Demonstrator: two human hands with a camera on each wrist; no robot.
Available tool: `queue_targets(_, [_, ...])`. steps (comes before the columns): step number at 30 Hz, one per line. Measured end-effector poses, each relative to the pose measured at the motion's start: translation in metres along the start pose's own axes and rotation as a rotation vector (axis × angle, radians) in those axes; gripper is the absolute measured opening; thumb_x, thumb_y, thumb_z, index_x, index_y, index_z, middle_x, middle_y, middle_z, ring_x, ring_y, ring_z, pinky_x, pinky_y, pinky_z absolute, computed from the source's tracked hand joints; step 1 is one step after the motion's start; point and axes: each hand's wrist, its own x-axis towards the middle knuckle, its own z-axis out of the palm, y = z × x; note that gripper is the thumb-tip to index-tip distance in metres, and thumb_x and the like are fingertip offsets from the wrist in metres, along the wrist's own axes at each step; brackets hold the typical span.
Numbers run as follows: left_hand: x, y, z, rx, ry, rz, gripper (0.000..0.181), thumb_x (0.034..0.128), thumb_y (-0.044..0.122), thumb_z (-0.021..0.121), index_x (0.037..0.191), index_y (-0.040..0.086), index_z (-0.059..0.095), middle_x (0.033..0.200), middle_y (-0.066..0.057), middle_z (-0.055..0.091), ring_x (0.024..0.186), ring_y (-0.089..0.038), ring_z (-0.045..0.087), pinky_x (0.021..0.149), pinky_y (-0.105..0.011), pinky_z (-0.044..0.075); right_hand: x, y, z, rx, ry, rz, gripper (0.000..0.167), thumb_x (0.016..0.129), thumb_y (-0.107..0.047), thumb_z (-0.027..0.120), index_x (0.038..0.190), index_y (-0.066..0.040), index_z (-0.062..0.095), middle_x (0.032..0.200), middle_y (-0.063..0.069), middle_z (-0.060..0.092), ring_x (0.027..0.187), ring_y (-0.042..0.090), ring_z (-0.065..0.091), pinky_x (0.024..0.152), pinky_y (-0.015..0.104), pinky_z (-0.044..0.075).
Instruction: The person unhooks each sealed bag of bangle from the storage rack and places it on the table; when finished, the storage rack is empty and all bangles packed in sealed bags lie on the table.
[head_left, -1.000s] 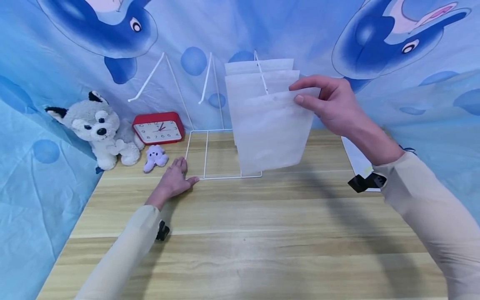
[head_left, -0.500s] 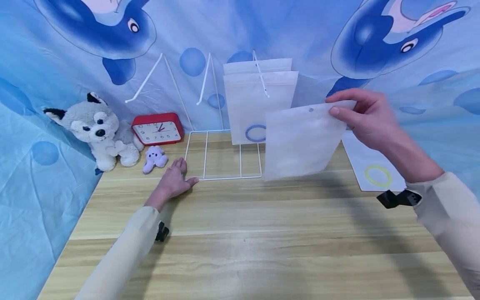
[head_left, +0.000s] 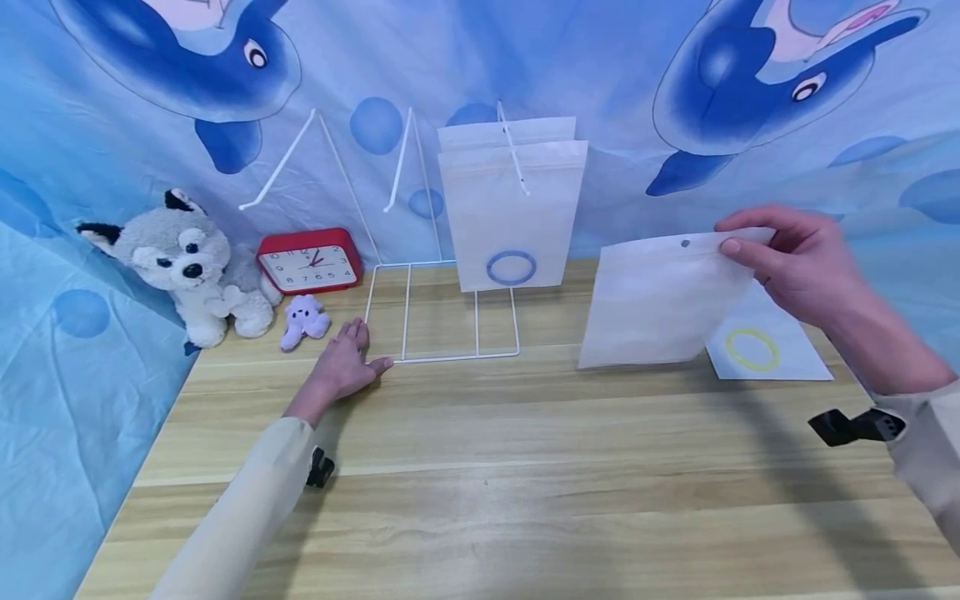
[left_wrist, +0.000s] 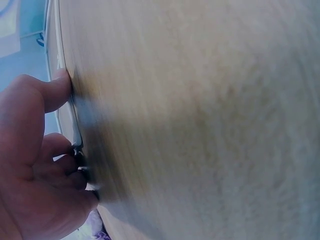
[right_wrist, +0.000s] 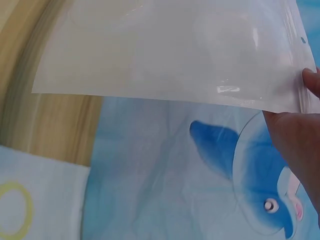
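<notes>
White pouch (head_left: 660, 307), right hand (head_left: 808, 273) aloft, pinching corner

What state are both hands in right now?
Left hand: open, touching the white wire rack.
Right hand: closed, pinching a white pouch near one corner.

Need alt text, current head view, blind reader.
A right hand pinches a white pouch by its top corner over a wooden table. The left hand rests at the near left corner of a white wire rack where two more pouches hang; a plush dog and red clock stand at left.
</notes>
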Motion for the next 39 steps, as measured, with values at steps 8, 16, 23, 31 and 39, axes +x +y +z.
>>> queue_targets(8, [0.000,0.000,-0.001,-0.008,-0.005,-0.002,0.088,0.0988,0.040,0.059,0.152,-0.015,0.015,0.160,-0.033,0.005,0.147,-0.048,0.002,0.119,-0.059,0.006,-0.006,0.013,-0.021,0.097,-0.021,0.037,0.026,0.096,0.011,0.057,0.114,0.001,0.072,0.055,0.006,0.051,0.045,0.020,0.019,0.040,0.033,0.009])
queue_targets(16, [-0.001,0.001,-0.001,-0.006,0.004,-0.004,0.087,0.0988,0.039,0.060,0.152,-0.014,0.015,0.161,-0.032,0.006,0.148,-0.047,0.002,0.118,-0.060,0.006,0.001,0.022,-0.038,-0.269,0.110,0.271,0.021,0.097,-0.021,0.067,0.117,-0.024,0.074,0.066,-0.002,0.043,0.044,0.020,0.026,0.044,0.040,0.017])
queue_targets(23, [0.000,0.000,-0.001,-0.016,0.001,-0.015,0.088,0.0983,0.039,0.061,0.153,-0.013,0.016,0.161,-0.032,0.006,0.148,-0.047,0.003,0.118,-0.060,0.007,0.027,0.035,-0.041,-0.412,0.136,0.347,0.028,0.093,-0.039,0.070,0.119,-0.031,0.071,0.072,0.001,0.042,0.049,0.020,0.031,0.043,0.037,0.023])
queue_targets(31, [0.000,0.002,0.000,-0.021,0.002,-0.008,0.088,0.0983,0.039,0.060,0.152,-0.014,0.015,0.161,-0.032,0.006,0.148,-0.046,0.002,0.119,-0.058,0.006,0.054,0.059,-0.035,-0.537,0.111,0.267,0.024,0.094,-0.040,0.068,0.116,-0.031,0.075,0.085,0.003,0.052,0.067,0.020,0.040,0.055,0.027,0.038])
queue_targets(39, [-0.001,0.002,-0.001,-0.019,-0.006,-0.022,0.087,0.0979,0.037,0.061,0.153,-0.013,0.015,0.161,-0.031,0.006,0.148,-0.046,0.002,0.119,-0.058,0.007,0.066,0.079,-0.029,-0.455,0.100,0.283,0.018,0.096,-0.031,0.068,0.111,-0.028,0.077,0.103,-0.008,0.057,0.078,0.016,0.048,0.060,0.019,0.044])
